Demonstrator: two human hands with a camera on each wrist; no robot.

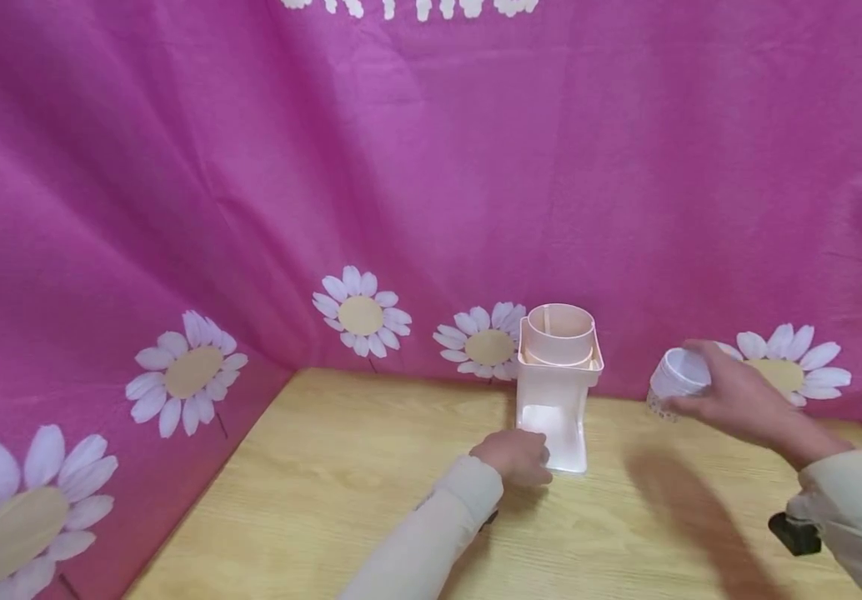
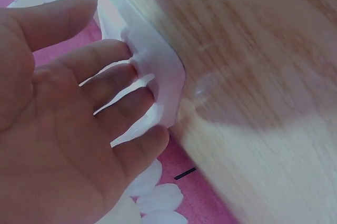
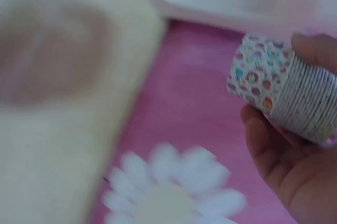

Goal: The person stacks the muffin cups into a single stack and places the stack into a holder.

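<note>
A pale pink-white plastic stand (image 1: 553, 392) with a round tube (image 1: 560, 337) on top and an open recess below stands against the backdrop. My left hand (image 1: 515, 457) is at the front of its base; in the left wrist view the fingers are spread and slightly bent beside the white base edge (image 2: 168, 69). Whether they touch it I cannot tell. To the right, above the table, my right hand (image 1: 746, 404) grips a stack of nested paper cups (image 1: 674, 382), mouths up and tilted. Colourful printing covers the lowest cup, and stacked rims (image 3: 305, 100) show above it.
The wooden table (image 1: 371, 467) meets a magenta cloth backdrop (image 1: 431, 167) printed with white daisies at the back and left. A small black object (image 1: 794, 533) sits by the right sleeve.
</note>
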